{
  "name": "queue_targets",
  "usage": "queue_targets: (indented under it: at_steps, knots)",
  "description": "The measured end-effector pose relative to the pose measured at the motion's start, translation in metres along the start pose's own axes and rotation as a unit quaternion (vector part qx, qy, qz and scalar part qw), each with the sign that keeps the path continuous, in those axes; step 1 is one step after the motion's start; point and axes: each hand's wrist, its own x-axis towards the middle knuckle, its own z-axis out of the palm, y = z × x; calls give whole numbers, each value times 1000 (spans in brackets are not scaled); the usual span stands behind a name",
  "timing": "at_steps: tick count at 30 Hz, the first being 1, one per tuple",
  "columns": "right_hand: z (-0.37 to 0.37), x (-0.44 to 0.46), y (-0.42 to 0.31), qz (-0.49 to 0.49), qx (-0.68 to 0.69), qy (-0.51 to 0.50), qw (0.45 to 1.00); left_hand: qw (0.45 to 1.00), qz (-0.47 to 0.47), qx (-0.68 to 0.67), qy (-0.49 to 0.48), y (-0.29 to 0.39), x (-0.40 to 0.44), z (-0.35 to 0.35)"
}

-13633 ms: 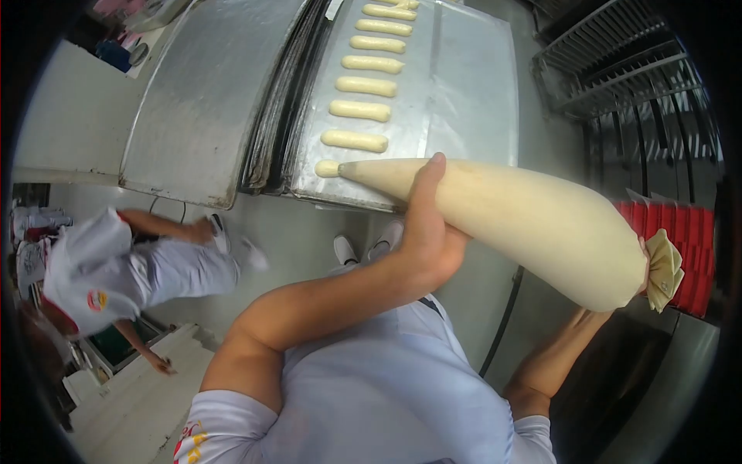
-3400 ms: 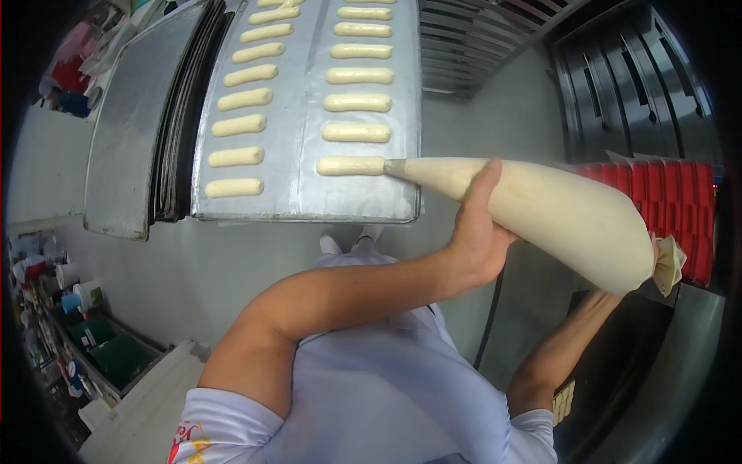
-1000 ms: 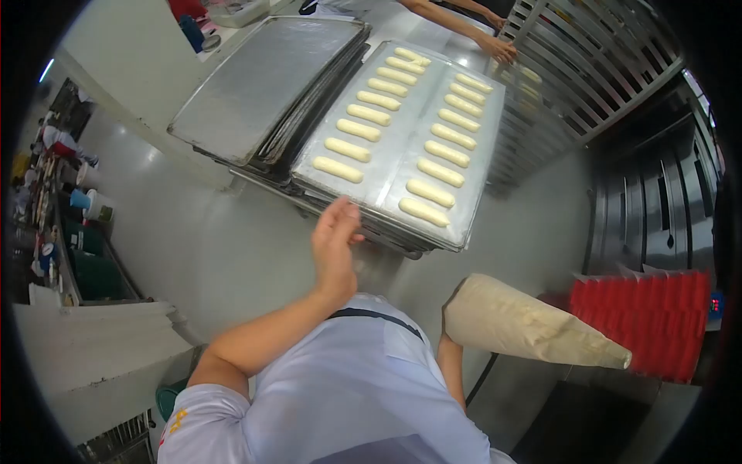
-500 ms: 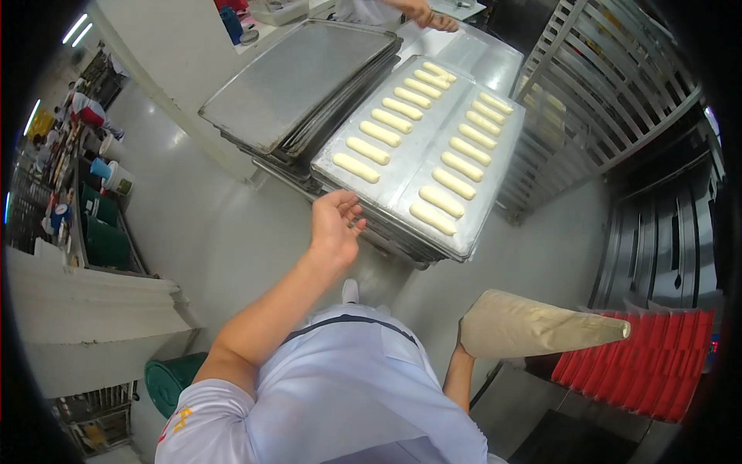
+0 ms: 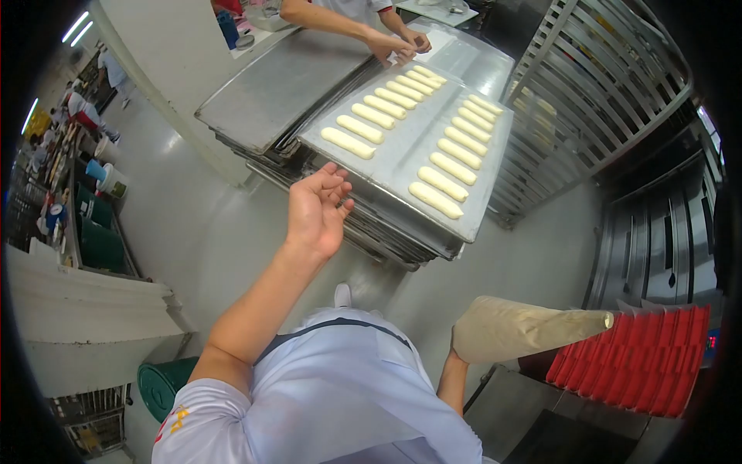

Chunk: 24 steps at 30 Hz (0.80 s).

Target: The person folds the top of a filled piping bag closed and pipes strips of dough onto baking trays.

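My left hand [image 5: 317, 213] is at the near left corner of a metal baking tray [image 5: 398, 158], palm up, fingers loosely curled and apart. Whether its fingertips touch the tray edge I cannot tell. Two rows of pale piped dough strips [image 5: 444, 184] lie on the tray, which rests on a stack of similar trays, with a gap showing under its near edge. Low on the right, my right hand [image 5: 454, 352] holds a full cloth piping bag [image 5: 514, 331], tip pointing right. The bag hides most of that hand's fingers.
Another person's hands [image 5: 400, 48] are at the tray's far end. A second stack of trays [image 5: 286, 85] stands to the left. A metal rack [image 5: 595, 108] is at the right, above red moulds [image 5: 630, 359]. A green bin [image 5: 166, 387] stands lower left.
The other person's arms have come in over the far end of the tray. The tray's near edge now sits higher above the stack. My left hand has moved slightly left.
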Motion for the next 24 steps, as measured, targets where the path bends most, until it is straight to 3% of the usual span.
queue_targets:
  at_steps: [7, 24]
  knots:
    - [-9, -8, 6, -1, -4, 5, 1000, 999, 18, -2, -41, 12, -2, 0]
    - [-6, -1, 8, -3, 11, 18, 1000, 999, -11, 33, -9, 14, 40, -1]
